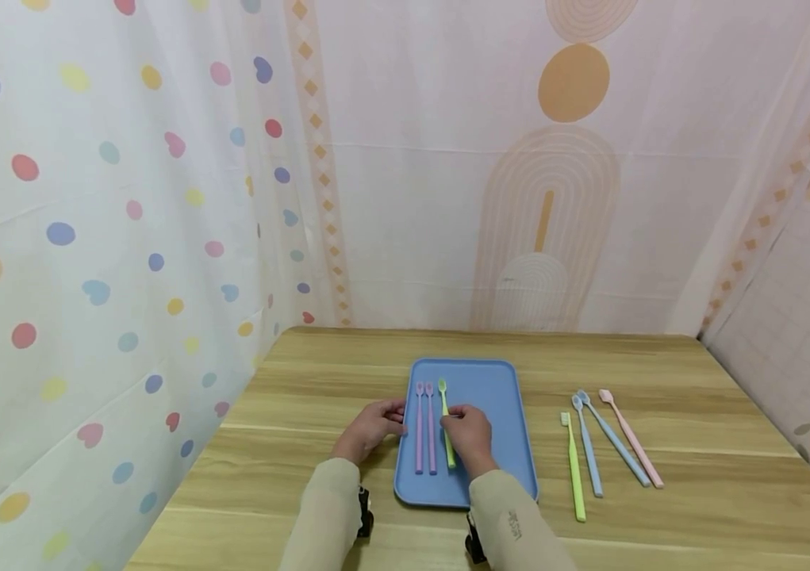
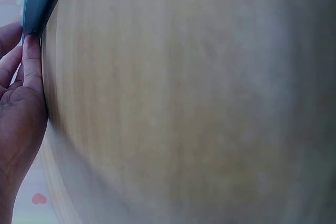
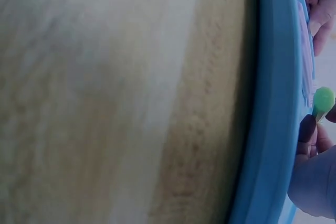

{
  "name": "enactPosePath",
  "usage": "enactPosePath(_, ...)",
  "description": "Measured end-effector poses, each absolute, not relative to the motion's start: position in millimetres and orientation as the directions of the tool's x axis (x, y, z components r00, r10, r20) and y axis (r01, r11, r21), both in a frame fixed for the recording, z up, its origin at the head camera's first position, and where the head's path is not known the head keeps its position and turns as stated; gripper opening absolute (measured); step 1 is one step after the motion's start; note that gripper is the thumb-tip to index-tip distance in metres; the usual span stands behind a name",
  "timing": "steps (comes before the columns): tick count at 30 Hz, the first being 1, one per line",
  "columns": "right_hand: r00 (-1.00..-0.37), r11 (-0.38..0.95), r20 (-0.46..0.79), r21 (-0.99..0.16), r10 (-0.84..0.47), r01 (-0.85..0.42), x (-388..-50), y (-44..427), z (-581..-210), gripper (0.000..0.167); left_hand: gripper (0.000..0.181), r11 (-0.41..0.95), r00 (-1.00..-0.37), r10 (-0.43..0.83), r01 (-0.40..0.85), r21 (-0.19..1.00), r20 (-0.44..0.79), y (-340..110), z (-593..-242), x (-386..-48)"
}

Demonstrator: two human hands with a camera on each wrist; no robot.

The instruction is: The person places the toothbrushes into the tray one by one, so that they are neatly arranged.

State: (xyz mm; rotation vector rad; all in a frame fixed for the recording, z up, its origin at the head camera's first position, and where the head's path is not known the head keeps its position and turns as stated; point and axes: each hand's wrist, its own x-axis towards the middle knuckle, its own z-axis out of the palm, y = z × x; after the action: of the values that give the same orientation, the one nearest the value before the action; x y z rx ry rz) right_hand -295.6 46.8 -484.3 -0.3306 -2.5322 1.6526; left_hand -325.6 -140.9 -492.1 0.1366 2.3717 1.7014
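Observation:
On the blue tray [image 1: 493, 432] two purple toothbrushes [image 1: 419, 436] lie side by side near its left edge, heads away from the person. Just right of them is a green toothbrush [image 1: 451, 454], its handle pinched by the right hand [image 1: 471, 438]; the right wrist view shows its green handle end [image 3: 324, 99] between the fingertips. The left hand [image 1: 370, 430] holds the tray's left rim; in the left wrist view the left hand [image 2: 21, 114] has fingers against the tray's side [image 2: 39, 3].
Right of the tray on the wooden table [image 1: 697, 444] lie another green toothbrush [image 1: 576, 476], two blue toothbrushes [image 1: 590, 456] and a pink toothbrush [image 1: 635, 444]. Patterned curtains [image 1: 412, 198] hang behind and left of the table.

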Motion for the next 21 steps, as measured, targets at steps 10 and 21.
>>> enactPosePath(10,-0.978,0.515,0.027,-0.853,0.206,0.084,-292.5,43.6,-482.0,0.019,0.055,0.317,-0.972,0.204,-0.05,0.947,-0.119,-140.5,-493.6,-326.5)
enactPosePath(21,-0.982,0.518,0.032,-0.853,0.188,0.071,-292.8,42.5,-483.1,0.018,0.055,0.306,-0.974,0.207,-0.029,0.952,-0.096,-141.5,-493.1,-325.3)
